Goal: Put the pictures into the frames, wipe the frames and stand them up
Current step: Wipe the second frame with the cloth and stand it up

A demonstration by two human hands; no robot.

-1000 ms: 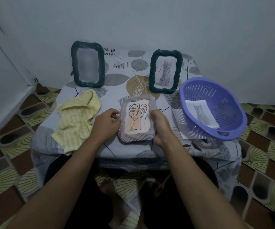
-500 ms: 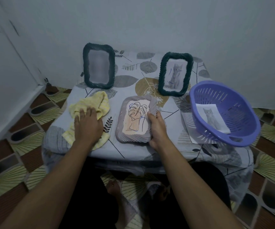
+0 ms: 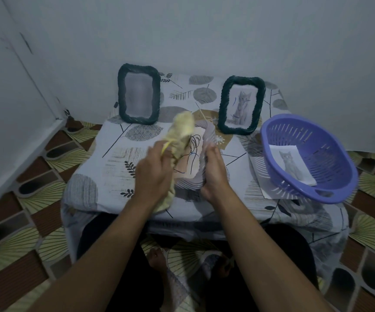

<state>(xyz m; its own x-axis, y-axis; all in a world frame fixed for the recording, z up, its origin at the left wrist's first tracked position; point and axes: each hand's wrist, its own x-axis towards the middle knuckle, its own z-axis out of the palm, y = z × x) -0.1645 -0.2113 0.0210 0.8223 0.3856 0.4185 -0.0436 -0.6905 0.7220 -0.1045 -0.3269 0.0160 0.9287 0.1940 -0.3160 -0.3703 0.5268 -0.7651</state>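
We are reaching both forearms out over our knees toward the table [image 3: 105, 176]; our left hand [image 3: 154, 174] is turned knuckles-up, its fingers clenching the bunched yellow cloth [image 3: 181, 131]; one end of the cloth is sticking up, blurred, above the fingers and the other end is hanging down past the wrist to the table's near edge; our right hand [image 3: 214, 174] is standing on its side, fingers curling round the right edge of the grey frame [image 3: 206, 136], thumb on top; the grey frame is lying at the middle of the table between our hands, with the leaf picture [image 3: 193, 158] in it, and the cloth is covering its upper left part; whether the cloth is touching the glass we cannot tell.

To the right, the purple basket [image 3: 339, 158] is sitting tilted at the table's edge with a loose cat picture [image 3: 293, 165] inside; at the back, two green frames are standing upright near the wall, the left one [image 3: 122, 93] blurred inside, the right one [image 3: 223, 109] showing a cat.

Half a second ago our left hand was lying flat on the cloth, left of the grey frame; now the cloth is off the table and over the frame; the right hand is keeping its hold on the same edge.
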